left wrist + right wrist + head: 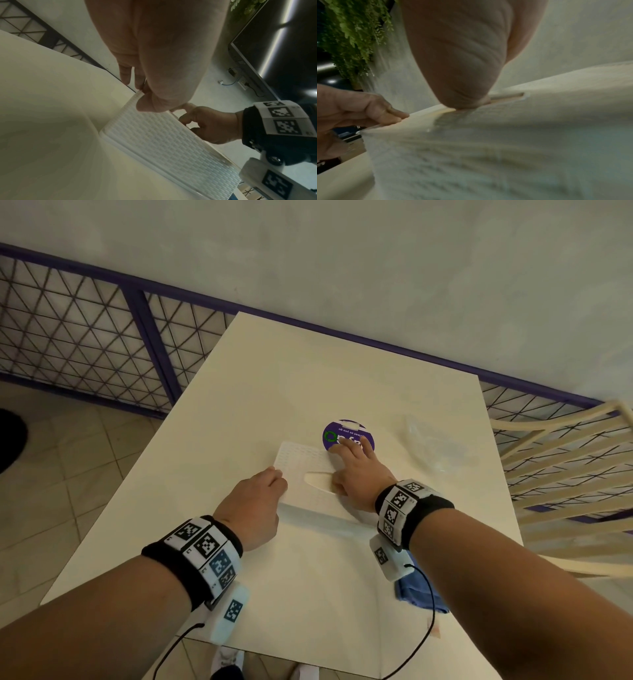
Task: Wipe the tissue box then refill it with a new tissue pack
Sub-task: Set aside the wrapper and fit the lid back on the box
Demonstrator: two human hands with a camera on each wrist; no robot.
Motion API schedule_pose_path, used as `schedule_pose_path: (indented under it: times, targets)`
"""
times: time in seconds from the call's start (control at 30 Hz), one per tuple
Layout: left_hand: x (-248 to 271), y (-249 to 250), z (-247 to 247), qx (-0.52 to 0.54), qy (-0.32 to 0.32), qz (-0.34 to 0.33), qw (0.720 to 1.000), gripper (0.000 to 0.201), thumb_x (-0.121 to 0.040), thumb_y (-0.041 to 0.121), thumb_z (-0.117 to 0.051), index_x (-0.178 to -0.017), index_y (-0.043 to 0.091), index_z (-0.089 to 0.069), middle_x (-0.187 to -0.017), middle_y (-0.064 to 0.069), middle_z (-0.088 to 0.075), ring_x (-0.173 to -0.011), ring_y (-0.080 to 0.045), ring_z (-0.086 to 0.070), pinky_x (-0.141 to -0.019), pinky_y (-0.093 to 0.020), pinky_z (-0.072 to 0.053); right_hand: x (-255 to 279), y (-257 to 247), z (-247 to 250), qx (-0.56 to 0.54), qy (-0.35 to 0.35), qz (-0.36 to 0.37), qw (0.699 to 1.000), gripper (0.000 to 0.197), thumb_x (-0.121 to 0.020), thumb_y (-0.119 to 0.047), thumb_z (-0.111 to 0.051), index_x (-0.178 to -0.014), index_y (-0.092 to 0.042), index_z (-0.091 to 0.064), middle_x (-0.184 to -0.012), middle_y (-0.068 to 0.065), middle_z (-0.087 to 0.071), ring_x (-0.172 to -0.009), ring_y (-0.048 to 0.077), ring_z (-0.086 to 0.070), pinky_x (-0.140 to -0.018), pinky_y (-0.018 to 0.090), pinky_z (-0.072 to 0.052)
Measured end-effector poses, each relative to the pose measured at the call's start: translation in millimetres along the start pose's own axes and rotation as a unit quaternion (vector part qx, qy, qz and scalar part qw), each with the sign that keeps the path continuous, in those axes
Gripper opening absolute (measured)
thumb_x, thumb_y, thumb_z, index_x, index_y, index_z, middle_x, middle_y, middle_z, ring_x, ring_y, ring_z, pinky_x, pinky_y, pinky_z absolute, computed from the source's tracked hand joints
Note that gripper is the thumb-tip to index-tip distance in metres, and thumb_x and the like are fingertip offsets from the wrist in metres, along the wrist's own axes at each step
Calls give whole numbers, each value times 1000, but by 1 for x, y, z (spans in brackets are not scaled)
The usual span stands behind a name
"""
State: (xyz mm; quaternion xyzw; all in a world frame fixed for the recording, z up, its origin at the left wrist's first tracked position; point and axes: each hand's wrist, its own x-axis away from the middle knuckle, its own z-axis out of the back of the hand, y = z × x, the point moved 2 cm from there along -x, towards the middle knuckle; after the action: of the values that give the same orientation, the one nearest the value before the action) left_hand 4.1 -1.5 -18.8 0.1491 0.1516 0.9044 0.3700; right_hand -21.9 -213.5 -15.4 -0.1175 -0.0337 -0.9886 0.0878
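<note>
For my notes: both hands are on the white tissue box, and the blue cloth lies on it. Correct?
No: the left hand and right hand are on the white tissue box, but the blue cloth lies on the table by the right wrist. The head view shows it.

Both forearms are extended forward. The white woven-textured tissue box (301,460) is pinched at its edge by the left hand (255,501) and gripped on top by the right hand (356,470), thumb in the slot.

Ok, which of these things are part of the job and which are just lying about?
Job: tissue box, left hand and right hand holding it, blue cloth.
Lying about: purple round sticker, clear plastic wrap, chair.
</note>
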Motion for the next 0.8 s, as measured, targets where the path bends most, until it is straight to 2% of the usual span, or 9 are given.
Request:
schedule_pose_path:
  times: [0.1, 0.17, 0.23, 0.3, 0.33, 0.47, 0.57, 0.67, 0.8]
  targets:
    - [0, 1, 0, -1, 6, 5, 1000, 50, -85, 12, -50, -134, 12, -42, -150, -3, -29, -138, -21, -30, -111, -28, -29, 8, 0, 3, -17, 31, -16, 999, 29, -92, -23, -45, -96, -13, -72, -139, 5, -41, -136, 31, -27, -116, 56, -7]
    - [1, 2, -1, -3, 8, 9, 1000, 51, -84, 14, -52, -134, 12, -42, -150, -2, -28, -139, -21, -29, -111, -28, -29, 12, 0, 4, -42, 48, -28, 998, 25, -89, -19, -50, -99, -11, -71, -133, 7, -45, -127, 32, -36, -112, 50, -22]
    - [1, 3, -2, -2, 8, 10, 1000, 52, -84, 14, -53, -134, 12, -41, -151, -3, -27, -141, -20, -25, -112, -29, -27, 15, -2, 6, -58, 52, -29, 997, 22, -88, -15, -53, -102, -6, -68, -129, 8, -47, -117, 32, -41, -97, 40, -39]
    - [1, 3, -2, -5, 8, 8, 1000, 52, -84, 13, -52, -134, 12, -41, -152, -3, -26, -143, -19, -22, -112, -29, -26, 19, -4, 8, -66, 39, -21, 997, 20, -89, -11, -51, -101, -3, -64, -126, 8, -47, -112, 30, -41, -79, 33, -42]
    - [1, 3, -2, -6, 9, 7, 1000, 51, -83, 12, -52, -134, 12, -42, -152, -3, -27, -143, -20, -23, -112, -29, -26, 21, -5, 9, -70, 31, -14, 997, 19, -89, -10, -50, -100, -2, -63, -125, 8, -46, -110, 29, -41, -75, 34, -42]
    - [3, 6, -1, 0, 7, 6, 1000, 49, -82, 12, -52, -130, 12, -45, -150, -2, -30, -137, -22, -32, -109, -30, -30, 27, -3, 7, -108, 23, -17, 994, 10, -85, -3, -50, -86, -6, -60, -119, 7, -47, -105, 27, -42, -75, 42, -48]
    - [3, 7, 2, -4, -2, 5, 1000, 47, -82, 14, -53, -129, 14, -48, -147, 0, -33, -133, -23, -37, -108, -29, -32, 22, 10, 8, -166, 55, -103, 979, 20, -79, 3, -52, -75, -17, -51, -113, 5, -45, -104, 24, -43, -77, 31, -44]
    - [2, 9, 5, -15, -6, 2, 1000, 47, -83, 16, -52, -130, 17, -49, -146, 2, -34, -129, -22, -40, -108, -27, -31, 16, 17, 9, -216, 82, -164, 959, 24, -78, 6, -53, -73, -17, -51, -113, 5, -45, -102, 23, -44, -76, 23, -35]
    - [4, 12, 5, -39, 2, 2, 999, 47, -83, 18, -54, -130, 17, -47, -144, 2, -35, -126, -21, -42, -108, -26, -29, 22, 16, 11, -277, 120, -159, 940, 26, -75, 14, -51, -73, -12, -51, -102, 5, -43, -95, 27, -51, -83, 32, -47]
